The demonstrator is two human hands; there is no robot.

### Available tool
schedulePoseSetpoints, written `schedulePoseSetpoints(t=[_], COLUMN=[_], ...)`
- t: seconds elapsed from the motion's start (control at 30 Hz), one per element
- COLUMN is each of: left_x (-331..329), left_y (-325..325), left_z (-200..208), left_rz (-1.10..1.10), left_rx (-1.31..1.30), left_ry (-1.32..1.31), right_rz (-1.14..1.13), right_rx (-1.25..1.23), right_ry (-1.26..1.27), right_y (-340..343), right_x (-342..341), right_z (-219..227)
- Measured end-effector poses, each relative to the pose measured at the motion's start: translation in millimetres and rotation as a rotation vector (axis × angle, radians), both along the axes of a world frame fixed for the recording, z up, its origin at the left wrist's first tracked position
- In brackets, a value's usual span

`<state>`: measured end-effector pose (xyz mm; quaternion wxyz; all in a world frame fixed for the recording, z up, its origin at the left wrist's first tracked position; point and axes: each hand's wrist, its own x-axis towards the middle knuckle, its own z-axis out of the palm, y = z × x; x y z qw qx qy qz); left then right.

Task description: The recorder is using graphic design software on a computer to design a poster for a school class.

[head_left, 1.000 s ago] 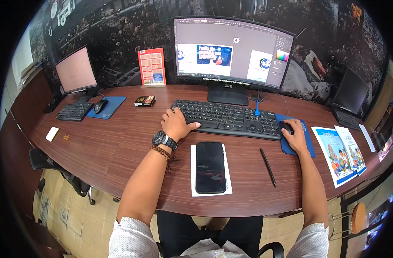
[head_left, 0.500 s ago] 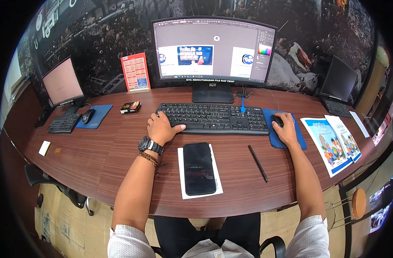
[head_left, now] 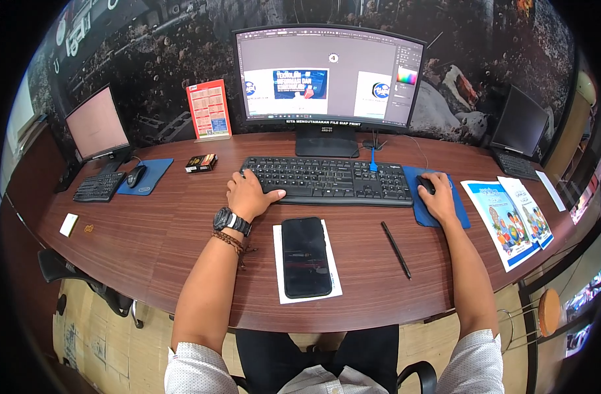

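Observation:
My left hand (head_left: 249,195) rests with spread fingers on the left end of a black keyboard (head_left: 330,180); a black watch and a bead bracelet sit on that wrist. My right hand (head_left: 437,196) covers a black mouse (head_left: 424,183) on a blue mouse pad (head_left: 459,215). Behind the keyboard stands a wide curved monitor (head_left: 328,75) showing a design program. A black phone (head_left: 305,256) lies face up on a white sheet (head_left: 278,262) near the desk's front edge, between my arms.
A black pen (head_left: 396,249) lies right of the phone. Printed leaflets (head_left: 507,220) sit at the right, a laptop (head_left: 520,128) beyond them. At the left are a second monitor (head_left: 96,125), small keyboard (head_left: 98,187), mouse on a blue pad (head_left: 137,176), a small box (head_left: 201,163) and a red card stand (head_left: 209,109).
The view has shifted, so the desk and screen sit slightly differently in frame. Both hands stay on the keyboard and mouse. The picture on the screen has changed a little.

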<state>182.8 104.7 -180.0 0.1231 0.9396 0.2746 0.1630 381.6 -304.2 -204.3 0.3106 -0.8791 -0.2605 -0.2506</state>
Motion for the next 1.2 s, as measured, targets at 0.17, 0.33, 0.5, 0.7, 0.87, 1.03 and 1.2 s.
schedulePoseSetpoints(t=[0.17, 0.33, 0.5, 0.7, 0.87, 1.03, 1.2], left_x=[-0.5, -0.4, -0.1, -0.7, -1.2, -0.4, -0.3], left_y=[0.3, 0.5, 0.7, -1.6, -0.5, 0.3, -0.2], left_z=[0.3, 1.1, 0.1, 2.2, 0.9, 0.2, 0.9], left_rz=[0.008, 0.007, 0.005, 0.003, 0.001, 0.000, -0.007], left_rx=[-0.007, -0.026, -0.019, -0.004, 0.001, 0.011, 0.002], left_ry=[0.002, 0.013, 0.002, 0.000, -0.012, -0.008, -0.002], right_rz=[0.007, 0.058, 0.085, 0.023, -0.013, 0.022, 0.015], right_rx=[0.004, 0.011, 0.004, -0.004, 0.005, 0.022, 0.021], right_ry=[0.002, 0.015, 0.028, 0.050, 0.045, 0.062, 0.061], right_y=[1.2, 2.5, 2.0, 6.8, 8.0, 6.9, 6.0], right_x=[-1.2, -3.8, -2.4, -3.2, -5.2, -4.2, -3.1], right_z=[0.4, 3.2, 3.2, 7.4, 6.8, 4.1, 2.7])
